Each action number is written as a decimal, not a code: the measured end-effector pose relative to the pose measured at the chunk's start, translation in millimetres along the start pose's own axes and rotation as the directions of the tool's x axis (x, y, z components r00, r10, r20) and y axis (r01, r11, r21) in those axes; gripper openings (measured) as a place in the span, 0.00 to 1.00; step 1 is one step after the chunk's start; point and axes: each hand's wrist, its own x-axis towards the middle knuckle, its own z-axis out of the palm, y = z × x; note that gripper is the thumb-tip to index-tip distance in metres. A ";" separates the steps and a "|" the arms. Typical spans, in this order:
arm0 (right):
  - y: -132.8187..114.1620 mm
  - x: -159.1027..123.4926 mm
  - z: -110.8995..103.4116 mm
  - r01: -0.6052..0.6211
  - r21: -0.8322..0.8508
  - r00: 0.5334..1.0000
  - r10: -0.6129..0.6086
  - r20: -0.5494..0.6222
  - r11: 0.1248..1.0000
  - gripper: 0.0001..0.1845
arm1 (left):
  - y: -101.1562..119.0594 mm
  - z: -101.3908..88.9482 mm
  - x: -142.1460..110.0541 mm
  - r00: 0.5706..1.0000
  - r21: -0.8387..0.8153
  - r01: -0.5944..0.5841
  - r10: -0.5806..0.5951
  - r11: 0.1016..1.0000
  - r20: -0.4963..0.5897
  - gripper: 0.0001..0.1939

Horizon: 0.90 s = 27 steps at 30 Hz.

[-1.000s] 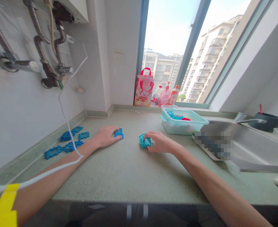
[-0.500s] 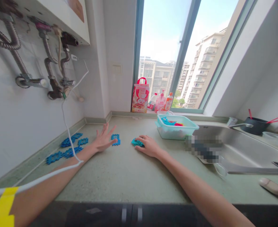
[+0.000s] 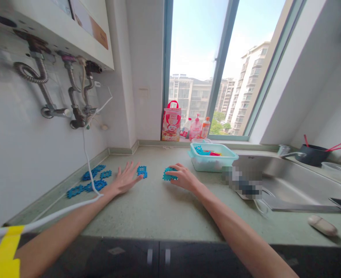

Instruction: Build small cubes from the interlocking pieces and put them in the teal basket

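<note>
- Fingers of the left hand (image 3: 125, 177) had come off the blue piece (image 3: 142, 169) they covered a second earlier; the hand lay spread on the counter (image 3: 153, 208), its thumb at the piece's lower edge.
- One teal piece (image 3: 165, 177) sat under the right hand (image 3: 184, 178), which curled over it from the right; it had been held partly raised earlier and now looked flatter. Whether the fingers pinched it, I could not tell.
- Between the two hands lay both pieces, the blue one just beside the left hand and the teal one at the right fingertips, apart from each other.
- More blue pieces (image 3: 76, 191) lay left of the left hand, some overlapping or joined, so their exact number was unclear.
- One light-green tub (image 3: 213, 166) stood beyond the right hand, holding blue, red and yellow pieces, beside one sink (image 3: 292, 181).
- Three bottles (image 3: 195, 129) and one pink bag (image 3: 172, 125) stood by the window.
- Across the forearm on the left ran one white cable (image 3: 60, 210).
</note>
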 end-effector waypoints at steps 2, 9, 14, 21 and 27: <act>2.2 1.4 -21.7 0.011 -0.066 0.996 -0.017 -0.090 0.998 0.21 | 2.2 -0.3 -23.8 0.996 0.012 -0.087 0.087 0.996 -0.013 0.49; 62.1 2.6 -115.9 -0.324 -0.126 0.750 0.173 -0.639 0.938 0.19 | -28.7 -5.3 -94.5 0.984 0.109 -0.114 0.127 0.988 -0.126 0.51; 133.0 1.8 -142.4 -0.636 -0.065 0.683 0.523 -0.510 0.769 0.21 | -92.6 -36.9 -117.3 0.969 0.181 0.062 -0.016 0.982 -0.245 0.49; 181.5 -7.9 -142.2 -0.775 -0.266 0.612 0.785 -0.096 0.573 0.20 | -127.5 -60.9 -114.7 0.971 0.113 0.025 0.002 0.993 -0.237 0.49; 187.4 0.8 -145.9 -0.725 -0.276 0.637 0.767 0.080 0.631 0.15 | -125.3 -60.9 -94.3 0.988 0.043 -0.039 0.045 0.998 -0.150 0.47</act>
